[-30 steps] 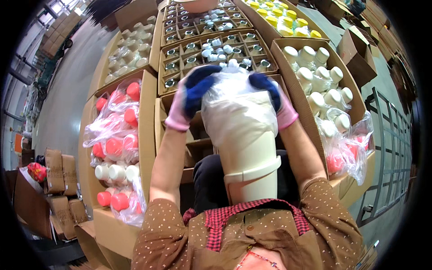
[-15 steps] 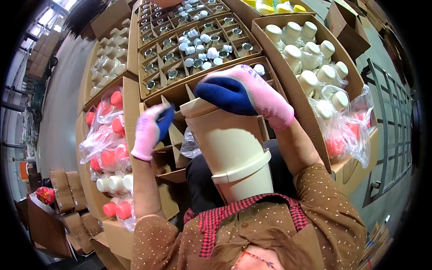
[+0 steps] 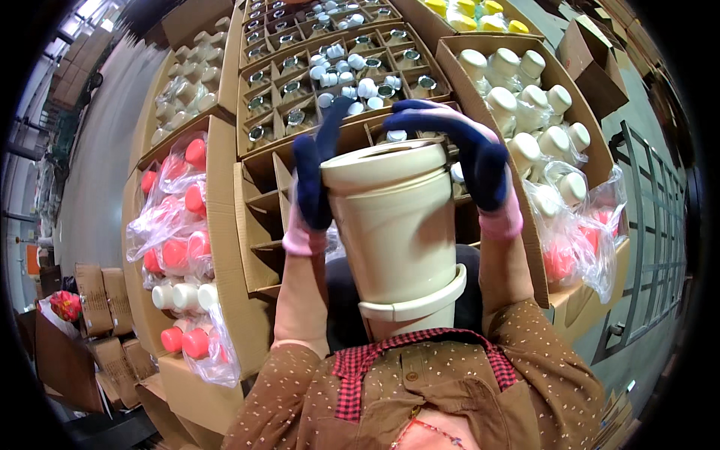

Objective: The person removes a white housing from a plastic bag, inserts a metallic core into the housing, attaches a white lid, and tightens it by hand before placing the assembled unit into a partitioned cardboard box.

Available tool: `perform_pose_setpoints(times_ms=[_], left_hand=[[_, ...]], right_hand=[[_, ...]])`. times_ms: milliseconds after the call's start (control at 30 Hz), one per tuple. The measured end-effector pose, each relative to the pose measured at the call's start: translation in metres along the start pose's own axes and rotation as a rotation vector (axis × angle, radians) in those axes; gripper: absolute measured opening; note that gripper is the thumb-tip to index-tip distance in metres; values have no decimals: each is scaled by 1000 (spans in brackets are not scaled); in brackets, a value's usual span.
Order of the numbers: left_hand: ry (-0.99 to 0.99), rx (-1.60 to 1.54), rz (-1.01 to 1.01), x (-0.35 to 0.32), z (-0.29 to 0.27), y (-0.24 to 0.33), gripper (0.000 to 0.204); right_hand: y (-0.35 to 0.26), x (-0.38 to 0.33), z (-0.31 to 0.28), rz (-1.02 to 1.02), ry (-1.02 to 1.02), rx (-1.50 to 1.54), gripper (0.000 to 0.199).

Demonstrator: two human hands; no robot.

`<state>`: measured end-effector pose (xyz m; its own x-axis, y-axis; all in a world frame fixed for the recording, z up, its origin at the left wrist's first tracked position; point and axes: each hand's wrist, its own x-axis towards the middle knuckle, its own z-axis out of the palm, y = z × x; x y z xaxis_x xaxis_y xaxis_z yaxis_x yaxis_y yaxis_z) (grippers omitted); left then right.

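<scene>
With hands (image 3: 312, 184) (image 3: 484, 169) apart, loosely curved either side of the bucket (image 3: 397, 232), steady it evenly, never squeezing the rim (image 3: 390, 169).

The person's bare forearms (image 3: 301, 300) reach forward; the gloved left hand (image 3: 312, 180) stands upright, parted, while the gloved right hand (image 3: 480, 154) arches, fingers (image 3: 420, 120) extending leftward.

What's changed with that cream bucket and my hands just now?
Clear plastic came off the top of the cream bucket. Your left hand let go, swung left, then returned beside the rim. Your right hand shifted to the rim's right side. The red-capped bottles stayed put.
</scene>
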<state>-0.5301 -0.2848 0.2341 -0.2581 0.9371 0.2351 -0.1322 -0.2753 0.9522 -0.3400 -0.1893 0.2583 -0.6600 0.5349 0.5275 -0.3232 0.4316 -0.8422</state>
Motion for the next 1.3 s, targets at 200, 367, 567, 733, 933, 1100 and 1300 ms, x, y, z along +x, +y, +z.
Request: perform_pose_setpoints(times_ms=[200,367,567,733,933,1100,1300], left_hand=[[76,-19,304,-15,-4,0,105],[-160,-196,295,-25,-26,5,100],[-39,-252,178,-21,-21,-11,95],[-67,-113,124,-26,-31,-17,91],[-134,-167,105,-16,-40,-16,86],[172,-463,-119,-13,-98,-59,82],[175,-566,-495,-78,-130,-112,58]], right_hand=[[46,-9,-8,93,86,-16,38],[61,-11,-14,345,-96,241,38],[23,-1,-7,186,-108,244,47],[9,2,12,-25,124,-39,46],[70,25,15,427,289,-139,37],[103,6,9,340,148,185,36],[182,-85,19,354,-449,-1132,22]])
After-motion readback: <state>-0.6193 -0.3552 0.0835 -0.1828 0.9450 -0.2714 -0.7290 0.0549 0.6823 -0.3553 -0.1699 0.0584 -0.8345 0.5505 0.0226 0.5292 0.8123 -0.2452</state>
